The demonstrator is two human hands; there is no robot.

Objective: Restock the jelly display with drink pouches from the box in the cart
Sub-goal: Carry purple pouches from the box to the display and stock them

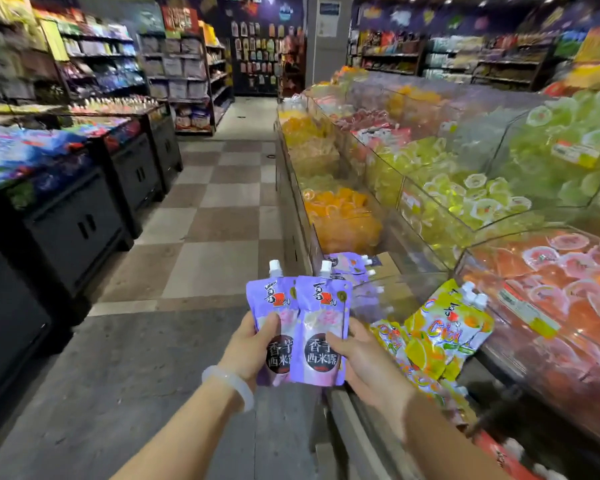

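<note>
I hold two purple drink pouches upright side by side in front of me, both with white spouts. My left hand [250,344] grips the left purple pouch [269,306] and my right hand [368,362] grips the right purple pouch [321,320], which overlaps the left one. Just to the right lies the jelly display [430,258], a long row of clear bins. Its nearest low bin holds yellow-orange pouches [444,330]. More purple pouches [352,266] lie in the bin behind them. Neither the box nor the cart is in view.
Clear bins of orange jelly cups [343,216], green ones [465,199] and pink ones [561,271] run along the right. Black display cabinets [84,216] line the left. A checkered-tile aisle [208,216] runs ahead toward shelving at the back.
</note>
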